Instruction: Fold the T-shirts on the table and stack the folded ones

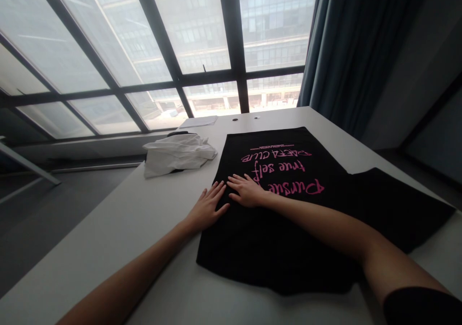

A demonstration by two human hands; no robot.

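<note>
A black T-shirt (274, 248) with pink lettering lies spread on the white table (162, 248), its print upside down from where I look. One sleeve sticks out to the right. My left hand (207, 207) rests flat across the shirt's left edge, fingers spread. Close beside it, my right hand (247, 191) lies palm down on the shirt, fingers stretched to the left and covering part of the lettering. Neither hand grips the cloth.
A crumpled white cloth (178, 154) lies at the table's left edge, with something dark under it. Behind it is a flat white sheet (198, 122). Two small round fittings sit near the far edge. Large windows (202, 26) stand beyond, and a blue curtain (346, 55) hangs right.
</note>
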